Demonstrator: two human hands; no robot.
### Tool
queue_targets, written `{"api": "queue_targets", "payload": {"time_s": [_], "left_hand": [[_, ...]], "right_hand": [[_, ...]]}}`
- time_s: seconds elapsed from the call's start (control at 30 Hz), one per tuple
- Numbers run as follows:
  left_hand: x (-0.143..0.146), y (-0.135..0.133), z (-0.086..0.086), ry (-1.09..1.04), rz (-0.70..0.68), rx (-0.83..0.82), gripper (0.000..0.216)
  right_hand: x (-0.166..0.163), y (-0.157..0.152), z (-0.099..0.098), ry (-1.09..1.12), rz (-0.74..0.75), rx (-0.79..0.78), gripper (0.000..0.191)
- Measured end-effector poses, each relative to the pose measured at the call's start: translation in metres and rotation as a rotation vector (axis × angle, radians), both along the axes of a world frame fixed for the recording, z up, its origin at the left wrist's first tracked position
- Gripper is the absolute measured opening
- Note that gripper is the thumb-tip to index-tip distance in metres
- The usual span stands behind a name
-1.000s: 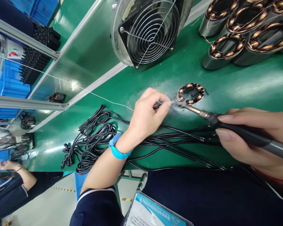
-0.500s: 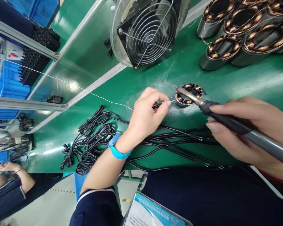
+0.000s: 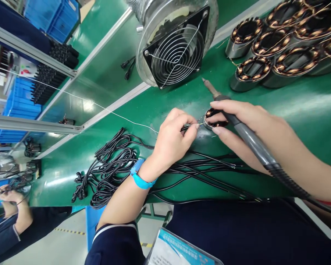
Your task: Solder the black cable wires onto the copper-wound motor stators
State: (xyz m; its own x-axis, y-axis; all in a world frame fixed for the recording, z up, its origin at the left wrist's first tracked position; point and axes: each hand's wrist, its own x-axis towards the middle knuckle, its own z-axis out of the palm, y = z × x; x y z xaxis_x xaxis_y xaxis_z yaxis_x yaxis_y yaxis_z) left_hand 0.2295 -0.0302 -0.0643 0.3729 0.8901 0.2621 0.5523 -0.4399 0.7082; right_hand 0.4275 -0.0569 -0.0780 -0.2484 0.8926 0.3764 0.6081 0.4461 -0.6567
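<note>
My left hand [image 3: 172, 138], with a blue wristband, pinches the end of a thin black lead wire [image 3: 188, 127] right beside a small copper-wound stator [image 3: 209, 118] lying on the green bench [image 3: 306, 106]. My right hand [image 3: 245, 125] grips a soldering iron [image 3: 238, 125] by its grey handle. Its metal tip points up and away, toward the fan, clear of the stator. The fingers of that hand rest on the stator and hide most of it.
A fume fan with a wire grille [image 3: 176, 51] stands just behind the stator. Several wound stators [image 3: 276, 51] are stacked at the back right. A bundle of black cables [image 3: 110, 173] lies at the left front. Another person's hands [image 3: 8, 197] work at the far left.
The soldering iron's tip has lifted off the stator and swung up toward the fan, and the smoke is gone. My right hand slid forward onto the stator. My left hand kept its pinch.
</note>
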Motion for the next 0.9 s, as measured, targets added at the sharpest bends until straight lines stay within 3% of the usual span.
{"api": "queue_targets", "payload": {"time_s": [0.13, 0.27, 0.43, 0.6, 0.9], "left_hand": [[0.001, -0.001, 0.003, -0.041, 0.011, -0.097, 0.012], [0.000, -0.003, 0.004, -0.081, 0.005, -0.112, 0.014], [-0.003, -0.006, 0.003, -0.111, -0.053, 0.102, 0.009], [-0.001, -0.009, -0.003, -0.008, -0.086, 0.292, 0.010], [-0.001, -0.011, 0.000, 0.068, -0.103, 0.317, 0.008]], "right_hand": [[-0.004, -0.004, -0.005, -0.016, -0.098, 0.062, 0.040], [-0.008, -0.006, -0.009, -0.111, -0.048, 0.081, 0.040], [-0.012, -0.005, -0.009, -0.049, -0.041, 0.149, 0.041], [-0.016, -0.005, -0.004, 0.052, -0.046, 0.143, 0.044], [-0.012, -0.002, -0.008, 0.163, -0.064, 0.082, 0.043]]}}
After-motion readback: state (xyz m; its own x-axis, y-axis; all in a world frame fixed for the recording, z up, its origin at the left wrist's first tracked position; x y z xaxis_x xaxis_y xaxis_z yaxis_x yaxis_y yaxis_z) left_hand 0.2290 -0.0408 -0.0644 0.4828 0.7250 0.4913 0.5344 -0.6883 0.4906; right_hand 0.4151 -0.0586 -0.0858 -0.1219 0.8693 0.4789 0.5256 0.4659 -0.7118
